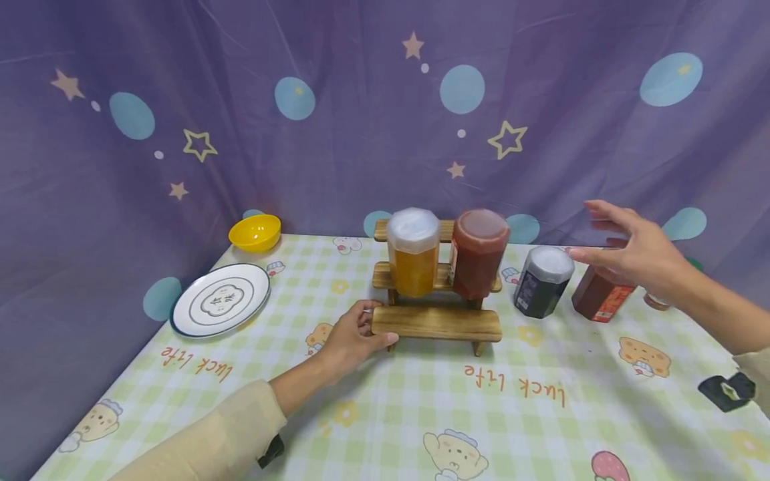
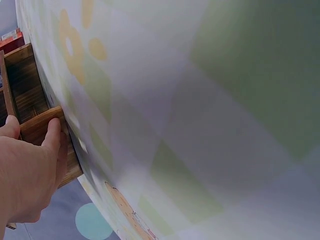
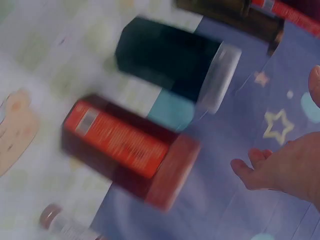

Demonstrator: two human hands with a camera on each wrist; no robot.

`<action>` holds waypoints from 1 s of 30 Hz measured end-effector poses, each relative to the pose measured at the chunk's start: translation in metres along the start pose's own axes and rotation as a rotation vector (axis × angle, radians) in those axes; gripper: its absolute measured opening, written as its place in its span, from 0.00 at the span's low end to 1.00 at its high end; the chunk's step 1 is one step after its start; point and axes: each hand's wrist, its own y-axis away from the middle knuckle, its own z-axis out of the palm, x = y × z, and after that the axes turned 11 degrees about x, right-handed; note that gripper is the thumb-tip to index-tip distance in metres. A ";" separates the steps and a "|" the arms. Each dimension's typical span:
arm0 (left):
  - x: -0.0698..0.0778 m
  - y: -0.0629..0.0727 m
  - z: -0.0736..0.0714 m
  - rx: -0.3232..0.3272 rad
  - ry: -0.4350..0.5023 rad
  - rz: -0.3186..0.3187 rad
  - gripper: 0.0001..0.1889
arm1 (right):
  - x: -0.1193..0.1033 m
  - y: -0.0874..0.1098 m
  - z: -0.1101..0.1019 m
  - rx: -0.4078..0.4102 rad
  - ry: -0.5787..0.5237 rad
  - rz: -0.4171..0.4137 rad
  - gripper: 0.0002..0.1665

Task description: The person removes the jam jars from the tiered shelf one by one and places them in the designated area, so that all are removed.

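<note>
A three-tier wooden step rack [image 1: 436, 323] stands mid-table. My left hand [image 1: 349, 341] grips the left end of its lowest board; the left wrist view shows thumb and fingers on either side of the wood [image 2: 42, 122]. On the rack's middle step are a white-lidded jar of amber contents [image 1: 415, 267] and a red-brown jar [image 1: 479, 257]. To the right, a dark jar with a pale lid [image 1: 543, 284] and another red-brown jar with a red label [image 3: 122, 142] stand on the cloth. My right hand [image 1: 640, 247] hovers above these two, fingers spread and holding nothing.
A small bottle [image 3: 67, 225] stands beyond the labelled jar, partly hidden by the right arm in the head view. At the left are a white plate [image 1: 255, 284] with a dark rim and a yellow bowl [image 1: 255, 234]. A purple curtain [image 1: 373, 147] hangs behind the checked tablecloth [image 1: 385, 414].
</note>
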 end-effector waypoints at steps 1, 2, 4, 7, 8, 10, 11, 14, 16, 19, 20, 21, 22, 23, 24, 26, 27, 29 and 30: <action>0.000 0.000 0.000 0.000 0.001 -0.001 0.33 | -0.004 0.001 0.003 -0.009 -0.003 -0.001 0.54; -0.001 0.000 0.000 0.001 0.003 -0.001 0.33 | -0.009 0.001 0.006 -0.017 -0.012 -0.004 0.54; -0.001 0.000 0.000 0.000 0.011 -0.003 0.33 | -0.016 0.003 0.011 -0.033 -0.028 -0.020 0.53; -0.001 0.000 0.001 -0.003 0.017 -0.005 0.33 | -0.025 0.004 0.019 -0.058 -0.071 -0.045 0.52; -0.001 0.000 0.001 -0.004 0.018 -0.005 0.33 | -0.027 0.005 0.021 -0.064 -0.082 -0.055 0.52; -0.001 0.000 0.001 -0.007 0.025 -0.005 0.33 | -0.034 0.005 0.026 -0.072 -0.104 -0.073 0.52; -0.001 0.000 0.001 -0.008 0.027 -0.005 0.33 | -0.037 0.005 0.029 -0.072 -0.111 -0.080 0.51; 0.000 0.000 0.000 -0.010 0.034 -0.001 0.33 | -0.048 0.004 0.039 -0.076 -0.144 -0.098 0.52; 0.000 0.000 0.000 -0.011 0.036 0.000 0.33 | -0.056 0.003 0.045 -0.079 -0.163 -0.114 0.52; 0.000 0.000 0.000 -0.014 0.028 -0.002 0.33 | -0.066 0.001 0.053 -0.094 -0.165 -0.140 0.53; 0.000 0.000 0.000 -0.014 0.025 -0.003 0.34 | -0.069 0.000 0.055 -0.100 -0.158 -0.145 0.54; 0.000 0.000 0.000 -0.014 0.022 -0.003 0.34 | -0.073 -0.001 0.056 -0.106 -0.158 -0.150 0.55; 0.000 0.000 0.000 -0.014 0.019 -0.003 0.34 | -0.076 -0.001 0.058 -0.112 -0.155 -0.153 0.55; 0.000 0.000 0.000 -0.014 0.018 -0.003 0.34 | -0.079 -0.002 0.059 -0.117 -0.150 -0.159 0.56; -0.001 0.000 0.000 -0.014 0.018 -0.003 0.34 | -0.081 -0.002 0.061 -0.121 -0.147 -0.161 0.56; -0.001 0.000 -0.001 -0.013 0.021 -0.003 0.34 | -0.086 -0.003 0.064 -0.125 -0.147 -0.166 0.56; -0.001 0.000 -0.001 -0.013 0.023 -0.002 0.33 | -0.088 -0.003 0.065 -0.125 -0.151 -0.165 0.56; 0.000 0.000 -0.001 -0.014 0.028 -0.001 0.33 | -0.092 -0.003 0.069 -0.116 -0.159 -0.161 0.56; 0.000 0.000 -0.001 -0.013 0.029 0.000 0.33 | -0.094 -0.003 0.071 -0.109 -0.167 -0.157 0.56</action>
